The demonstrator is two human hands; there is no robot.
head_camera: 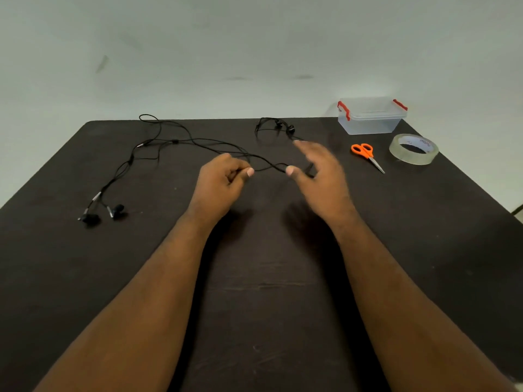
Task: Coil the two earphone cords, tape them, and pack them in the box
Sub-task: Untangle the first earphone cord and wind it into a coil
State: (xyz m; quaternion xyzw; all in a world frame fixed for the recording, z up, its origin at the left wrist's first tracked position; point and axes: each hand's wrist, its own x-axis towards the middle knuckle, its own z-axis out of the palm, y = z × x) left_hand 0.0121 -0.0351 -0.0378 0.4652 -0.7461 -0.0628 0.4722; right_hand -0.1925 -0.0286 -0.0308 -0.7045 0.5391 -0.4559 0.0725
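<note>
Two black earphone cords lie tangled across the dark table [254, 292]. One earphone set [113, 182] runs from its earbuds at the left up toward the middle. The other earphone set [278, 127] has its earbuds at the far middle edge. My left hand [223, 182] pinches a cord between thumb and fingers near the table's middle. My right hand [319, 171] is beside it, thumb touching the same cord, fingers spread and blurred. A clear box [370, 117] with red latches, lid on, stands at the far right.
Orange-handled scissors [366, 154] lie right of my right hand. A roll of clear tape [413, 149] sits flat further right, in front of the box. A pale wall rises behind the table's far edge.
</note>
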